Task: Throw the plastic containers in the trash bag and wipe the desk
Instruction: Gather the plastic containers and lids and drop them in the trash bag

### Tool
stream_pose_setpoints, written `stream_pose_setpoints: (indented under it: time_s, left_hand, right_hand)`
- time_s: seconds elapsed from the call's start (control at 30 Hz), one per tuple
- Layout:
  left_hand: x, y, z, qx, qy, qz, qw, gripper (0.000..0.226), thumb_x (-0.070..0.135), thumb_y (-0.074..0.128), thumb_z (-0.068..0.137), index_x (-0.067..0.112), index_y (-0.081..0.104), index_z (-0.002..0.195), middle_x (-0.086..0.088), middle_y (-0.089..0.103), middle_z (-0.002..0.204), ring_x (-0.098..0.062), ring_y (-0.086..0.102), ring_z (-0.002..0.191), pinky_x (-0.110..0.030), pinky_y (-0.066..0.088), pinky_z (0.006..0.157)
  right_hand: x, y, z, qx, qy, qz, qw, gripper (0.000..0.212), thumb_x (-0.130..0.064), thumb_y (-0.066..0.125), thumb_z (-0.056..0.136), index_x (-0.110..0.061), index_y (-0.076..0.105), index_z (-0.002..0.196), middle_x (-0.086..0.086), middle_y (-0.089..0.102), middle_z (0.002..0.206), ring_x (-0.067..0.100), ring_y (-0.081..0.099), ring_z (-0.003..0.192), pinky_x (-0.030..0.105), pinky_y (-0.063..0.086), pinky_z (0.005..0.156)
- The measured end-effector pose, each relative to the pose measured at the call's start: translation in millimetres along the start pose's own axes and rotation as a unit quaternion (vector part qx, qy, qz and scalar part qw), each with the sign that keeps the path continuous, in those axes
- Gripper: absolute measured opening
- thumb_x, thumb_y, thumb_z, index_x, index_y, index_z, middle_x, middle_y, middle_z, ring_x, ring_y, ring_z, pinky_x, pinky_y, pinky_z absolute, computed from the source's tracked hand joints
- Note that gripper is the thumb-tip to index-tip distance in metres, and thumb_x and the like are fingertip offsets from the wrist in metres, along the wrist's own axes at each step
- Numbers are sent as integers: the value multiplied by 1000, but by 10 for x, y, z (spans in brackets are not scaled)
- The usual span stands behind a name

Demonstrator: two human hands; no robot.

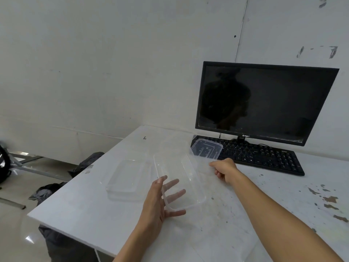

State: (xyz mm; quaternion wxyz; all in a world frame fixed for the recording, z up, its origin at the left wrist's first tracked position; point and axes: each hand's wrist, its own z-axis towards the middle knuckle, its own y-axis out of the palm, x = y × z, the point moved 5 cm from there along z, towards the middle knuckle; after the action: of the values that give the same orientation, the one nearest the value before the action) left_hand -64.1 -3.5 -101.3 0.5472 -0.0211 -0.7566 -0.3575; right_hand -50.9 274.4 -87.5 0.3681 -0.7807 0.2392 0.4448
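A clear plastic container [181,184] is lifted a little above the white desk [217,224]. My left hand [160,201] supports its near left edge, with straight, spread fingers showing through the plastic from beneath and the thumb along the rim. My right hand [224,171] pinches the container's far right corner with curled fingers. A second clear container [122,178] lies on the desk to the left. A clear lid [206,151] rests on the left end of the keyboard. A black trash bag [86,163] sits on the floor beside the desk's left edge.
A black monitor [264,103] stands at the back right with a black keyboard [264,156] in front of it. The desk surface shows stains and chipped paint [330,203] at the right. A black bag [3,165] and metal bars lie on the floor at far left.
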Motion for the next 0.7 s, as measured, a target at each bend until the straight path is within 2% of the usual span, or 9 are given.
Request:
stream_pose_setpoints:
  time_s: [0.1,0.2,0.27,0.37,0.43,0.53,0.6,0.7]
  left_hand:
    - [-2,-15,-25,1,8,4,1000,38,39,42,103,20,48,135,-5,68,130,-32,72,108,-53,61,63]
    - [2,-18,-39,-9,15,15,1000,41,40,45,100,21,48,136,-4,65,133,-30,71,111,-55,61,68]
    - [5,-8,-45,-18,18,22,999,44,42,46,98,21,47,137,-4,64,135,-29,70,112,-57,60,72]
    - [16,1,-55,-25,20,28,999,57,49,52,89,25,45,139,-3,62,137,-29,70,113,-58,60,75]
    - [24,7,-64,-28,23,34,999,60,52,55,83,28,46,138,-3,61,137,-30,70,113,-57,60,77]
    - [18,2,-64,-19,34,39,998,53,54,56,83,33,48,131,-4,62,136,-29,71,110,-53,61,76]
    - [17,4,-67,-17,41,37,998,52,54,55,85,33,46,131,-4,62,135,-28,71,109,-49,61,75]
    - [22,-5,-71,-19,44,24,999,52,52,51,92,29,41,137,-5,62,133,-27,72,108,-46,61,75]
  right_hand:
    - [-68,-62,-132,18,-36,35,999,11,-15,66,91,-7,63,84,8,54,67,17,46,54,28,41,50]
    - [-184,-213,-392,68,-146,83,983,14,-19,58,91,-5,62,93,5,58,80,18,52,72,38,49,69]
    - [-235,-317,-665,104,-217,93,966,11,-18,58,90,-7,59,89,1,57,83,17,52,78,33,45,68]
    - [-291,-328,-1103,115,-317,44,940,7,-17,61,92,-14,57,86,-2,59,105,7,55,91,26,45,76]
    - [-296,-232,-1379,100,-379,7,920,7,-15,62,92,-14,57,87,-4,57,114,-1,53,97,21,44,84]
    - [-217,12,-1699,59,-473,-61,877,8,-13,63,92,-17,57,89,-7,56,127,4,49,121,21,38,102]
    - [-147,220,-1827,-3,-511,-122,851,11,-16,61,94,-22,52,93,-8,54,133,3,46,128,19,35,106]
    - [-116,388,-1889,-59,-521,-184,832,11,-25,54,98,-30,45,98,-12,51,139,8,47,132,29,40,108]
